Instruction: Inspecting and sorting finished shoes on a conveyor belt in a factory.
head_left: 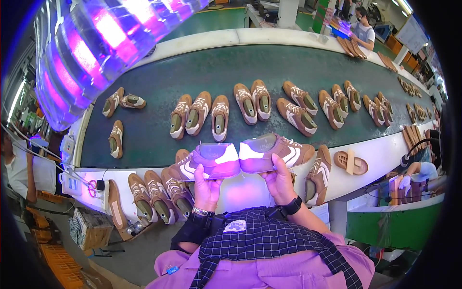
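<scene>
My left hand (pixel 206 185) grips a brown and white shoe (pixel 207 161) from below, its toe pointing left and its heel toward the middle. My right hand (pixel 278 180) holds a matching brown shoe (pixel 274 151), toe pointing right. The two shoes are held heel to heel at chest height, over the white near edge (pixel 365 149) of the conveyor. A violet light tints both shoes and the surface under them. Each wrist wears a band.
Many brown shoes lie in pairs on the dark green belt (pixel 159 130). Several more stand on the white ledge at my left (pixel 154 197) and one at my right (pixel 315 176). A loose sole (pixel 351 163) lies further right. Other people work at the far end (pixel 363 29) and the left (pixel 17 168).
</scene>
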### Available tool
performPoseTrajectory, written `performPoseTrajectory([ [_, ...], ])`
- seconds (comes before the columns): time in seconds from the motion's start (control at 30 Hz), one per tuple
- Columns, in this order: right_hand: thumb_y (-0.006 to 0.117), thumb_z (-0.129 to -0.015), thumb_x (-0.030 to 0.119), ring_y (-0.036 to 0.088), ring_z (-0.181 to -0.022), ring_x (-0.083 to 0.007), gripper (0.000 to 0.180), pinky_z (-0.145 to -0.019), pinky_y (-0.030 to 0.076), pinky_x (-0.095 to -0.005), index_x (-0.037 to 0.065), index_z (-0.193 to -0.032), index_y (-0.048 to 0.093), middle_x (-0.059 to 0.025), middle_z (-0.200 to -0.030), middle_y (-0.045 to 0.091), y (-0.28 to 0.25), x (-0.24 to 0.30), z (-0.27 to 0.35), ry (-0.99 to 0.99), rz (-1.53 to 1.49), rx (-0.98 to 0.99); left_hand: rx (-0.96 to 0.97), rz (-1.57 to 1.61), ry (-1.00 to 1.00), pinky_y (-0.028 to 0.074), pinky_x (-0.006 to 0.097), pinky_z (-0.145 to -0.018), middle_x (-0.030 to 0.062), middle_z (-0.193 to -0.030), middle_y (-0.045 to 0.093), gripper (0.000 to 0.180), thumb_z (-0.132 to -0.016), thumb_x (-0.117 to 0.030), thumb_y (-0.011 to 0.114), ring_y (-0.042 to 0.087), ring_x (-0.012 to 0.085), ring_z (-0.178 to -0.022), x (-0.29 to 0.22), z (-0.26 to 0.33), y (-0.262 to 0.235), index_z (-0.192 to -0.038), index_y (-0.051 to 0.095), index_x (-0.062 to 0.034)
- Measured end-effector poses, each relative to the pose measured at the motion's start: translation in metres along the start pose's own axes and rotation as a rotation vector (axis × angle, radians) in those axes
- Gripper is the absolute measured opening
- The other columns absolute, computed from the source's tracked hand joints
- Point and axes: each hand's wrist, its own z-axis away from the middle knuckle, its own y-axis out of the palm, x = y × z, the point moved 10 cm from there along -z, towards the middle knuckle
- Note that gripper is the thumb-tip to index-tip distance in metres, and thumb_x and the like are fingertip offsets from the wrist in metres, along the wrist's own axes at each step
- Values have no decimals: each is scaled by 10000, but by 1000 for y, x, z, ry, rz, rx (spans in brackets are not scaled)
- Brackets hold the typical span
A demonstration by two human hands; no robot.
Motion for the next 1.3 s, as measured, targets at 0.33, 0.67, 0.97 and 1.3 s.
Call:
performPoseTrajectory([
  [0.33,550,-895,230,583,-961,-156,336,-810,497,-320,83,-1188,480,-53,-1086,588,-11,-6,-8,19,-16,64,-5,-9,3,498,371,-868,79,-1190,543,444,-886,-325,535,556,217,-1063,1,-4,-5,-1231,439,-63],
  [0.67,547,-892,210,575,-1034,-192,403,-896,473,-363,26,-1234,439,-91,-1158,567,-9,6,0,34,70,108,80,-204,121,440,380,-949,60,-1215,532,481,-870,-305,559,527,207,-1113,-22,7,12,-1271,422,-77],
  [0.97,556,-877,216,564,-1063,-208,444,-940,446,-380,21,-1253,421,-91,-1184,559,0,5,-1,67,90,122,102,-194,83,436,380,-947,46,-1191,545,473,-870,-298,557,536,197,-1095,-26,9,10,-1266,432,-72],
  [1.3,453,-890,386,581,-1014,-317,531,-855,479,-461,17,-1271,427,-176,-1171,555,-25,-66,-10,470,-51,186,174,89,0,510,400,-818,260,-1049,583,587,-899,-454,306,616,297,-934,-140,-63,-5,-1242,460,-3],
])
